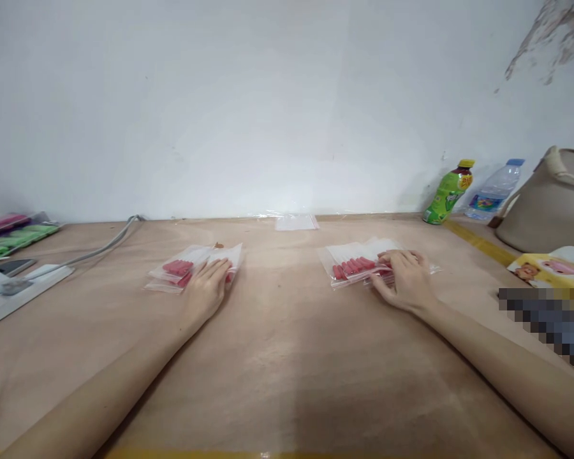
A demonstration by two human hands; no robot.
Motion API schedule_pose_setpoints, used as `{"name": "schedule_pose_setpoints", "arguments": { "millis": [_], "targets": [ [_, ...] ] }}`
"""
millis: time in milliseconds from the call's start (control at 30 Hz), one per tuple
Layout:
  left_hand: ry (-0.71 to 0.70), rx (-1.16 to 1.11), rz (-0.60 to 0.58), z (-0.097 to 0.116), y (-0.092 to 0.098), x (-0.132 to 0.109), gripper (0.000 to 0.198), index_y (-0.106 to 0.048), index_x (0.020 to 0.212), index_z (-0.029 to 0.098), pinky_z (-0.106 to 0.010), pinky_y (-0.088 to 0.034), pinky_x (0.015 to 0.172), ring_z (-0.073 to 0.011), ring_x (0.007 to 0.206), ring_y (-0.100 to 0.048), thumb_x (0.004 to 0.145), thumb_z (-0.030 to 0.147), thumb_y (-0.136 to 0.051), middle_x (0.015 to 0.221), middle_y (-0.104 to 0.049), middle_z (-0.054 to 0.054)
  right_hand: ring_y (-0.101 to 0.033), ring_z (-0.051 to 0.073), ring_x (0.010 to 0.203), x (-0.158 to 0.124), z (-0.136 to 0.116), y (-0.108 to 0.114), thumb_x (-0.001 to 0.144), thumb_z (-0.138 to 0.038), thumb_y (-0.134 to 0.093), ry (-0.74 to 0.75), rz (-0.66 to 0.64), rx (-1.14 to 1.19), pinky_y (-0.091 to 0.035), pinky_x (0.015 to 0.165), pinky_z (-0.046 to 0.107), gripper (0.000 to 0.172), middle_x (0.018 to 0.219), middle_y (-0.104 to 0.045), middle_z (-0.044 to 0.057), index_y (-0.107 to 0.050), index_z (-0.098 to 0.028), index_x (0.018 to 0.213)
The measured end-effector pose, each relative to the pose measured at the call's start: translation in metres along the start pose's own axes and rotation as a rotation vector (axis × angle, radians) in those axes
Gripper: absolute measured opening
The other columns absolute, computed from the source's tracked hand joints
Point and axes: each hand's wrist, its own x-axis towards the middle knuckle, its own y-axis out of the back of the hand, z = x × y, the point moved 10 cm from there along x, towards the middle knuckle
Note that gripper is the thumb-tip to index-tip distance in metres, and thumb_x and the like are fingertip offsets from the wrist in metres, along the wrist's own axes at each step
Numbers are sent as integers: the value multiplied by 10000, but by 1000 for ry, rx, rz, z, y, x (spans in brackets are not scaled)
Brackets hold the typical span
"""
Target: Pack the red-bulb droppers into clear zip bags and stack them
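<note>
Two groups of clear plastic bags with small red pieces inside lie on the brown table. My left hand (206, 288) rests palm down on the right part of the left bags (178, 268), its fingers lying flat over them. On the other side, my right hand (404, 277) lies over the right end of the right bags (354, 266), with the thumb apart from the fingers. Part of the red contents is hidden under each hand. A flat, pale bag (296, 222) lies between the two groups, close to the wall.
A green bottle (448, 192), a clear bottle (495, 191) and a beige bag (548, 201) stand at the back right. A yellow printed packet (552, 271) is nearer. At the left are a white power strip (43, 287), its cable and green packets (19, 241).
</note>
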Motion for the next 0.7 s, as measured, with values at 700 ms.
{"name": "schedule_pose_setpoints", "arguments": {
  "millis": [700],
  "targets": [
    [-151,-495,-196,121,-51,31,374,-543,1181,163,-396,-458,918,-235,1074,-537,820,259,-553,1138,-559,-118,-476,123,671,29,-131,-49,834,-193,-483,426,-29,94,-176,916,418,207,605,-606,-13,-622,-203,681]
  ]
}}
